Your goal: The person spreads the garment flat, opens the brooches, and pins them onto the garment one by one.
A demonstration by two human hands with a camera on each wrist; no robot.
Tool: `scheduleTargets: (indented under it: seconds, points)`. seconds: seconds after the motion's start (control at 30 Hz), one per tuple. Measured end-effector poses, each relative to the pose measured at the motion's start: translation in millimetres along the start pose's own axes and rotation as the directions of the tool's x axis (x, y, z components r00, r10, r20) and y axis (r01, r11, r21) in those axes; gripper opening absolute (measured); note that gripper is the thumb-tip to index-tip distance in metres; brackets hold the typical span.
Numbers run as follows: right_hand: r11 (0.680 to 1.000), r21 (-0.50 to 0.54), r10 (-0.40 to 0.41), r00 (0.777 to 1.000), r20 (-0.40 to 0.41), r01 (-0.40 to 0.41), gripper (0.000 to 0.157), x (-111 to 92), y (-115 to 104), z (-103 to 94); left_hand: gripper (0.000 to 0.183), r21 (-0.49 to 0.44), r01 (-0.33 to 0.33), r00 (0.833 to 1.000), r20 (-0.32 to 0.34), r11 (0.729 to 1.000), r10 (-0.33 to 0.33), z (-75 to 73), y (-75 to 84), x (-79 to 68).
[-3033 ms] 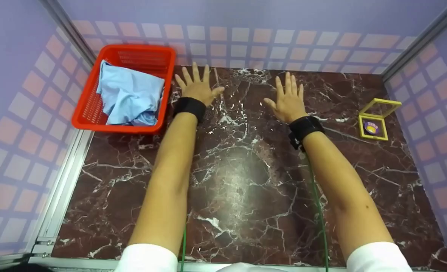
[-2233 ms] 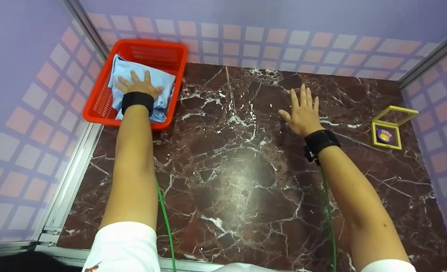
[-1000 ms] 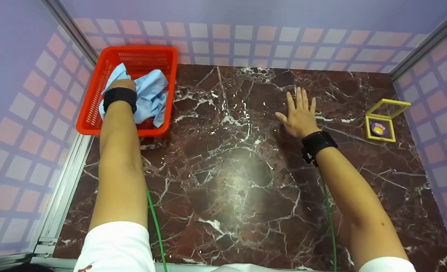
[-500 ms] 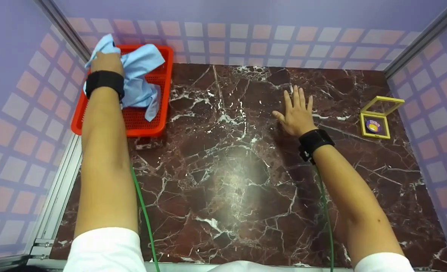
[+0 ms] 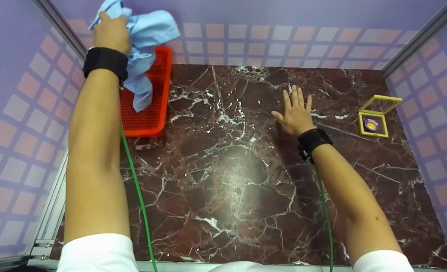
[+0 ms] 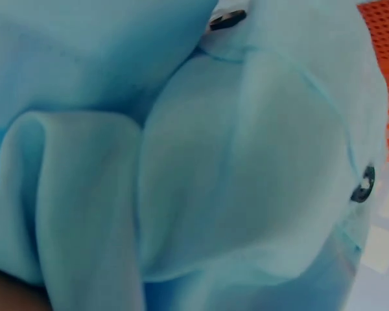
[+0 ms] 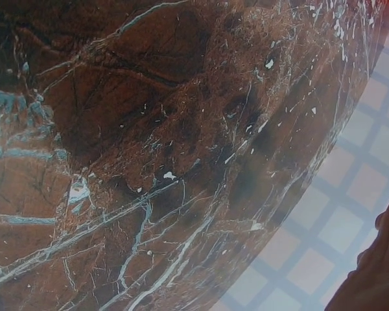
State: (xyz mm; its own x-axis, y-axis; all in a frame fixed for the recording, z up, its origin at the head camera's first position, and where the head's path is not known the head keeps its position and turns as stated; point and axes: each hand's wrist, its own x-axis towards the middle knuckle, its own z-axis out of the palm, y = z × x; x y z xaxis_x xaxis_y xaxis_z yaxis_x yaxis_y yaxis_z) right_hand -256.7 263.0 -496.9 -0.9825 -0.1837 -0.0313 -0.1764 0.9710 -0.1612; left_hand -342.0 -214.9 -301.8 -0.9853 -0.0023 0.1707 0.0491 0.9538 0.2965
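My left hand (image 5: 112, 36) grips a light blue shirt (image 5: 153, 28), bunched at the top and held high over the red plastic basket (image 5: 165, 90). Its lower end hangs down within the basket's outline. Close folds of the shirt (image 6: 246, 168), with dark buttons and a stitched seam, fill the left wrist view; the gripping fingertips are hidden there. On the right, my right hand (image 5: 295, 113) lies palm down over the dark marble-patterned tabletop, fingers straight and thumb spread, holding nothing. Part of that hand (image 7: 369, 278) shows at the edge of the right wrist view.
A small yellow-framed case (image 5: 374, 134) stands at the right with its lid raised and a round purple item inside. Pale purple walls with a checked band (image 5: 242, 36) enclose the tabletop (image 5: 238, 181). Green cables (image 5: 138, 189) trail from both wrists.
My left hand has moved from beside the basket onto the shirt inside it, gripped it and lifted it up and away. The right hand has shifted slightly and stays flat.
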Motion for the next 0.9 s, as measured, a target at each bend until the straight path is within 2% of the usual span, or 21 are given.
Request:
scheduleTargets:
  seconds: [0.1, 0.23, 0.33, 0.57, 0.7, 0.9]
  points:
    - [1.0, -0.014, 0.007, 1.0, -0.003, -0.007, 0.086, -0.1, 0.4, -0.5, 0.046, 0.014, -0.063, 0.997, -0.039, 0.998, 0.064, 3.2, 18.4, 6.8]
    - [1.0, -0.017, 0.008, 1.0, -0.016, -0.008, 0.086, -0.5, -0.1, -1.1, 0.041, 0.047, -0.18, 0.981, -0.065, 0.982, 0.183, 14.1, 51.3, 13.1]
    - [1.0, 0.0, 0.001, 1.0, -0.029, -0.001, 0.086, -1.7, -0.3, -0.7, 0.036, 0.064, -0.249, 0.966, -0.047, 0.966, 0.252, 22.8, 80.7, 13.6]
    - [1.0, 0.005, 0.008, 0.999, -0.045, -0.008, 0.085, -5.7, 1.8, -1.8, 0.038, 0.066, -0.29, 0.957, 0.048, 0.955, 0.288, 47.0, 142.1, 8.3]
    - [0.999, -0.015, 0.031, 0.999, -0.025, -0.031, 0.085, -7.2, 2.7, -3.5, 0.042, 0.062, -0.324, 0.944, 0.093, 0.944, 0.318, 67.0, 162.2, 1.7]
    - [1.0, -0.023, 0.02, 1.0, -0.023, -0.021, 0.087, -5.2, 0.0, -2.5, 0.048, 0.045, -0.351, 0.928, 0.152, 0.935, 0.341, 89.3, 174.1, -7.8]
